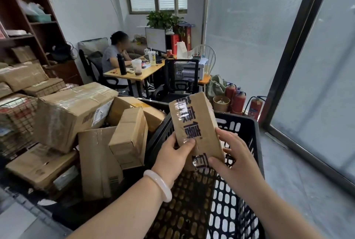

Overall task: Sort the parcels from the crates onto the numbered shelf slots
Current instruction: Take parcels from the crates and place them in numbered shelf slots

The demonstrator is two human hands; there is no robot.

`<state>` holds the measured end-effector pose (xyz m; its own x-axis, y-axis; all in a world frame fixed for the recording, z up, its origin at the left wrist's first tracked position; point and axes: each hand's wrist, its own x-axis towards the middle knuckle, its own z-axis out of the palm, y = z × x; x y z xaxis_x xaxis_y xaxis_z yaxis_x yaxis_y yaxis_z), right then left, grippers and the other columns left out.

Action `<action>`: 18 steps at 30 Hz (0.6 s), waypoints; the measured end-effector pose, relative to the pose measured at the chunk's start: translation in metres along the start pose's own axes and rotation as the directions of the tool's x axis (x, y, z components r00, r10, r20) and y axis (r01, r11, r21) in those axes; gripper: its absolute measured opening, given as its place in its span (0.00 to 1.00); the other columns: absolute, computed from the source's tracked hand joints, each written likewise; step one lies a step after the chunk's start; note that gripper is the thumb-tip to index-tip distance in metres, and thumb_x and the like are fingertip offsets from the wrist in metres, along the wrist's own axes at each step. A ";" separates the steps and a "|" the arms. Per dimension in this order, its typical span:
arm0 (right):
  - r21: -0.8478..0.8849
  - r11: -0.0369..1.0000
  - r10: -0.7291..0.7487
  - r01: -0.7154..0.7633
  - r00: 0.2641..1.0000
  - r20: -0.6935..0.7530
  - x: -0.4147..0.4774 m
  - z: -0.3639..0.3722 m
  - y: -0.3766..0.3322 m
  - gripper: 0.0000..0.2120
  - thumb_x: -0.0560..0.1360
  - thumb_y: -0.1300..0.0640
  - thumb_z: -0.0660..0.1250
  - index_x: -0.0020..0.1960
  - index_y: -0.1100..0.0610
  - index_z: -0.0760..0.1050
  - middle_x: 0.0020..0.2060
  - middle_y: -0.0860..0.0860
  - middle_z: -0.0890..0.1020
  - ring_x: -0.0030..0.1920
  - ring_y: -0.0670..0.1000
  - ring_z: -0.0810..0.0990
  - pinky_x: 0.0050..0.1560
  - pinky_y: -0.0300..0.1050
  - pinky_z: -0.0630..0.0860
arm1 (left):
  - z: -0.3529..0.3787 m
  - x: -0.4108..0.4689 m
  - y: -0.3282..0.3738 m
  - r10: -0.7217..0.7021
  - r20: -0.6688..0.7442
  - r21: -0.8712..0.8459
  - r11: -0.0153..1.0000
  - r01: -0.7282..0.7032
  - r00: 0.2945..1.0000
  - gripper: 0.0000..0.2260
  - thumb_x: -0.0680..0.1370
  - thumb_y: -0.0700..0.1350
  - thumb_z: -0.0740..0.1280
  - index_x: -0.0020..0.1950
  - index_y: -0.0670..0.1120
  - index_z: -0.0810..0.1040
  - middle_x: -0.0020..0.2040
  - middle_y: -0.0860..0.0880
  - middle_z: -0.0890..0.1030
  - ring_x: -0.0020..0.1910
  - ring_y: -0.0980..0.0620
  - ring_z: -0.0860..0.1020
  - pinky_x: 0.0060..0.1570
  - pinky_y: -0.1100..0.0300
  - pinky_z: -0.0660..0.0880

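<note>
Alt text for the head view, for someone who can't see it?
The left hand and right hand hold a taped parcel above a black crate. More boxes are piled at left; a person sits at a desk behind.

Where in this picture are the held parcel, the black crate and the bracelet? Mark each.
held parcel [194,123], head view, on its taped front face.
black crate [247,122], head view, on its far wall near the rim.
bracelet [159,184], head view, on the pale band at the left wrist.

Pale bangle [158,185], perhaps jade, left wrist.
</note>
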<state>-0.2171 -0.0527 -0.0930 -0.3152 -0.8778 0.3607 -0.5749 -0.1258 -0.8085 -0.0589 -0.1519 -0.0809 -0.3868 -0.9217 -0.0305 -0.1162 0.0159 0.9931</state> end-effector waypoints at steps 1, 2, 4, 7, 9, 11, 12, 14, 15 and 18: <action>-0.034 0.999 -0.040 0.041 0.999 0.011 -0.002 0.001 -0.001 0.35 0.73 0.51 0.72 0.71 0.29 0.61 0.68 0.28 0.64 0.72 0.37 0.62 0.67 0.36 0.66 | -0.001 -0.001 0.000 0.027 -0.038 0.005 1.000 -0.027 0.999 0.10 0.77 0.56 0.69 0.58 0.65 0.76 0.58 0.57 0.81 0.60 0.54 0.78 0.66 0.45 0.74; -0.074 0.994 -0.078 0.080 0.997 0.028 -0.005 0.002 -0.003 0.34 0.74 0.48 0.70 0.71 0.27 0.59 0.69 0.26 0.62 0.73 0.36 0.59 0.67 0.31 0.62 | -0.002 -0.002 0.000 0.048 -0.051 -0.007 0.999 -0.048 0.998 0.15 0.75 0.58 0.69 0.62 0.65 0.74 0.60 0.58 0.80 0.62 0.55 0.77 0.66 0.46 0.73; -0.146 0.977 -0.148 0.156 0.987 0.066 -0.009 0.005 -0.008 0.29 0.75 0.43 0.65 0.71 0.26 0.58 0.72 0.27 0.60 0.75 0.36 0.55 0.67 0.28 0.59 | -0.005 -0.003 0.002 0.060 0.000 -0.068 0.996 -0.060 0.998 0.36 0.66 0.67 0.73 0.72 0.65 0.65 0.64 0.61 0.76 0.66 0.57 0.73 0.68 0.50 0.72; -0.164 0.964 -0.199 0.212 0.976 0.091 -0.012 0.011 -0.015 0.24 0.75 0.39 0.60 0.71 0.32 0.63 0.73 0.28 0.61 0.76 0.39 0.54 0.73 0.45 0.56 | -0.005 -0.006 0.003 0.082 0.097 -0.107 0.992 -0.072 0.992 0.51 0.57 0.68 0.78 0.72 0.73 0.52 0.62 0.67 0.71 0.63 0.66 0.71 0.58 0.64 0.73; -0.133 0.967 -0.207 0.217 0.974 0.089 -0.011 0.011 -0.019 0.23 0.76 0.41 0.60 0.71 0.35 0.64 0.72 0.29 0.63 0.76 0.39 0.57 0.73 0.46 0.58 | -0.006 -0.006 0.002 0.094 0.083 -0.125 0.989 -0.083 0.992 0.50 0.59 0.63 0.79 0.74 0.71 0.53 0.66 0.64 0.71 0.63 0.65 0.72 0.58 0.63 0.75; -0.151 0.958 -0.239 0.245 0.969 0.058 -0.010 0.009 -0.019 0.25 0.76 0.42 0.60 0.73 0.34 0.63 0.71 0.29 0.64 0.75 0.40 0.60 0.72 0.46 0.61 | -0.009 -0.006 0.002 0.082 0.057 -0.184 0.980 -0.070 0.995 0.51 0.60 0.61 0.78 0.77 0.67 0.53 0.69 0.58 0.72 0.67 0.58 0.73 0.66 0.52 0.74; -0.165 0.962 -0.219 0.218 0.976 0.015 -0.009 0.007 -0.018 0.26 0.76 0.42 0.61 0.73 0.33 0.61 0.71 0.29 0.63 0.74 0.40 0.61 0.72 0.46 0.62 | -0.011 -0.006 0.003 0.064 0.056 -0.234 0.971 -0.050 0.996 0.51 0.60 0.60 0.78 0.77 0.67 0.54 0.70 0.55 0.73 0.67 0.54 0.74 0.68 0.47 0.72; -0.131 0.990 -0.071 0.054 0.989 -0.131 -0.006 0.004 -0.015 0.31 0.74 0.40 0.65 0.74 0.31 0.56 0.73 0.29 0.58 0.75 0.42 0.61 0.73 0.51 0.62 | -0.013 -0.006 0.005 0.022 0.059 -0.348 0.937 0.000 0.998 0.50 0.59 0.59 0.78 0.76 0.68 0.57 0.69 0.51 0.75 0.67 0.49 0.75 0.67 0.42 0.72; -0.065 0.997 0.035 -0.049 0.980 -0.195 -0.003 0.003 -0.014 0.36 0.72 0.39 0.68 0.74 0.31 0.54 0.75 0.31 0.57 0.75 0.42 0.59 0.74 0.52 0.60 | -0.014 -0.005 0.006 0.008 0.062 -0.399 0.917 0.017 0.998 0.49 0.59 0.58 0.78 0.76 0.67 0.58 0.69 0.50 0.75 0.66 0.47 0.75 0.66 0.40 0.73; 0.286 0.912 0.330 -0.292 0.940 -0.091 0.004 -0.002 -0.011 0.49 0.61 0.31 0.73 0.76 0.35 0.54 0.74 0.41 0.65 0.73 0.44 0.65 0.71 0.50 0.64 | -0.015 -0.004 0.007 -0.012 0.078 -0.507 0.861 0.050 0.997 0.45 0.62 0.55 0.78 0.75 0.66 0.62 0.69 0.47 0.76 0.66 0.43 0.76 0.64 0.37 0.74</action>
<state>-0.2131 -0.0545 -0.0814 -0.5540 -0.8245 0.1147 -0.2162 0.0095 -0.9763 -0.0446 -0.1542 -0.0717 -0.4554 -0.8888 -0.0509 0.3445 -0.2286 0.9105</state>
